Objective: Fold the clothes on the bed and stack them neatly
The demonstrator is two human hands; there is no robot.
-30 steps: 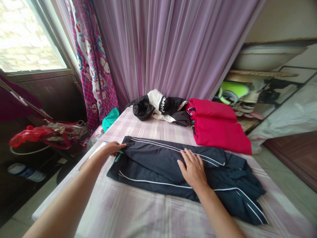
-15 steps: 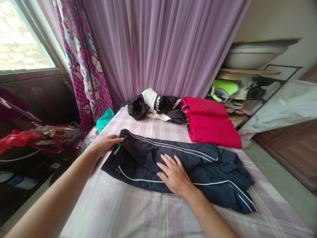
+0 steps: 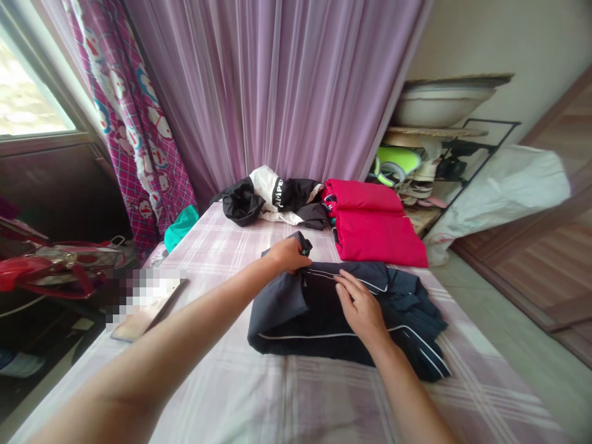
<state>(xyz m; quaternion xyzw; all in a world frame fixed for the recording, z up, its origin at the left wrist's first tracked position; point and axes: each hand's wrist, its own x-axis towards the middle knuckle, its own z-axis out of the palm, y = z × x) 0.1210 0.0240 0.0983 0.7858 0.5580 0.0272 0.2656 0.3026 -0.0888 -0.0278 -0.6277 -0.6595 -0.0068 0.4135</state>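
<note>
A dark navy garment with white piping [image 3: 324, 320] lies lengthwise on the bed, its left end lifted and folded back over itself. My left hand [image 3: 289, 254] is closed on that lifted end, near the far edge. The fold partly hides what lies under it. My right hand [image 3: 363, 308] rests on the middle of the garment, fingers stretched out and touching the cloth beside the piping. Beyond it, a folded red garment [image 3: 379, 237] sits at the back right. Next to that is a bunched black and white garment [image 3: 272, 197] with lettering.
The bed [image 3: 222, 382] has a checked pale sheet. A flat, phone-like object [image 3: 139, 317], partly pixelated, lies at its left edge. Purple curtains [image 3: 277, 92] hang behind. A rack [image 3: 416, 142] with a basin [image 3: 444, 102] and shoes stands at right, beside a white plastic bag [image 3: 504, 185].
My left hand has carried the garment's left end rightward, folding it over. My right hand stays on the cloth. The view has shifted, and the phone-like object now shows at left.
</note>
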